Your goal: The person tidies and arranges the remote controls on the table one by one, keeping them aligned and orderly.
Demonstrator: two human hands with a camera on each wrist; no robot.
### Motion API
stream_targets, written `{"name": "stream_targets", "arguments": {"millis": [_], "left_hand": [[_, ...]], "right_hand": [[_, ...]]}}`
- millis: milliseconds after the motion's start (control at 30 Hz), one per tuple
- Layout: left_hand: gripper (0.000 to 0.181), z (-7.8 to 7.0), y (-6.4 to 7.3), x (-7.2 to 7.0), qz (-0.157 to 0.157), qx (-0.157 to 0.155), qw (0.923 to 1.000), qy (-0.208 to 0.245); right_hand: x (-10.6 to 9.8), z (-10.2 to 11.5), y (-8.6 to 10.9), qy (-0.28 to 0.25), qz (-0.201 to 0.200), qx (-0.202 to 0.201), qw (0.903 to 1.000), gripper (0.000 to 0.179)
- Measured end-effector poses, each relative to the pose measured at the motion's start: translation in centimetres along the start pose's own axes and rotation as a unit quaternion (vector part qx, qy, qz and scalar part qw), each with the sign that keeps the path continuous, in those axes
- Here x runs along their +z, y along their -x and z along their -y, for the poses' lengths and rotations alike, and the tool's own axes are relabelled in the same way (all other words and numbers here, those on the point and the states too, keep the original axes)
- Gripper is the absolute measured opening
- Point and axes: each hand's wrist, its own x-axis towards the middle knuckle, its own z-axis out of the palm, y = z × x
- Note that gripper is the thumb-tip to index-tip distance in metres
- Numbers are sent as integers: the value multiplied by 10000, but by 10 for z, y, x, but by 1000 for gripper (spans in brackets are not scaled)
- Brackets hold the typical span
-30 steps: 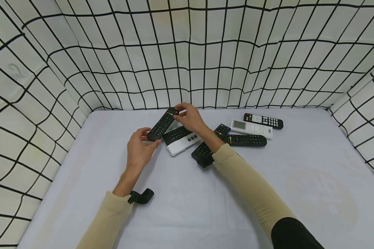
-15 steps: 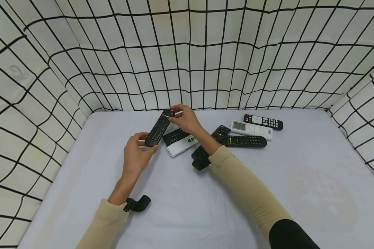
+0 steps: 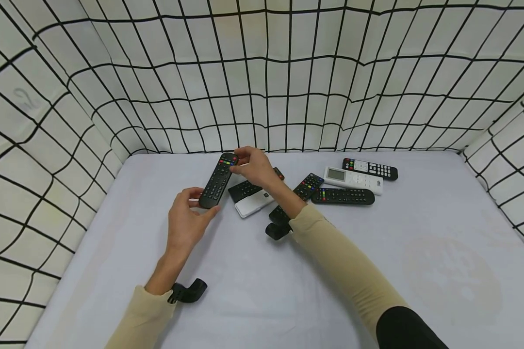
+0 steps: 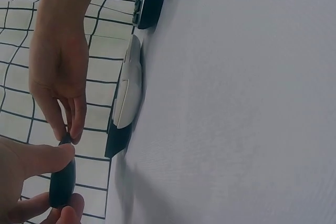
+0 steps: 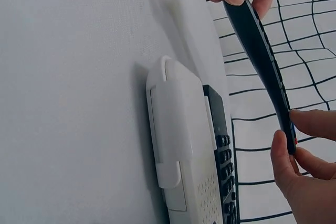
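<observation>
A black remote control [image 3: 219, 181] with a few coloured buttons at its far end is held above the white table, its button face toward the head camera. My left hand [image 3: 185, 223] grips its near end between thumb and fingers. The far end is pinched by my right hand [image 3: 255, 167]. From the right wrist, the remote [image 5: 262, 61] appears edge-on, spanning both hands. Just right of it lie a silver-white remote [image 3: 251, 204] and a black remote [image 3: 244, 190], side by side and partly hidden by my right hand and forearm.
Further right, a black remote with coloured buttons [image 3: 309, 185] lies slanted, partly under my right forearm. Beside it are another black remote [image 3: 347, 196], a white remote with a screen [image 3: 360, 181] and a black one with pale buttons [image 3: 382, 171]. Black netting [image 3: 266, 97] stands behind the table.
Both hands have shifted left and slightly toward me, carrying the black remote with them. It has turned a little more upright in the head view. The other remotes have stayed put.
</observation>
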Motion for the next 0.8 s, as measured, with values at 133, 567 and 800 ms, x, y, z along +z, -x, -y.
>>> {"name": "stream_targets", "arguments": {"millis": [133, 567, 800], "left_hand": [[59, -1, 3, -4, -49, 4, 10000, -11], [63, 1, 15, -13, -129, 28, 9999, -99], [66, 5, 22, -16, -115, 46, 9996, -251]], "right_hand": [[2, 4, 1, -22, 41, -50, 10000, 52], [11, 9, 3, -46, 271, -206, 9994, 51], [16, 9, 7, 68, 363, -309, 9988, 48]]}}
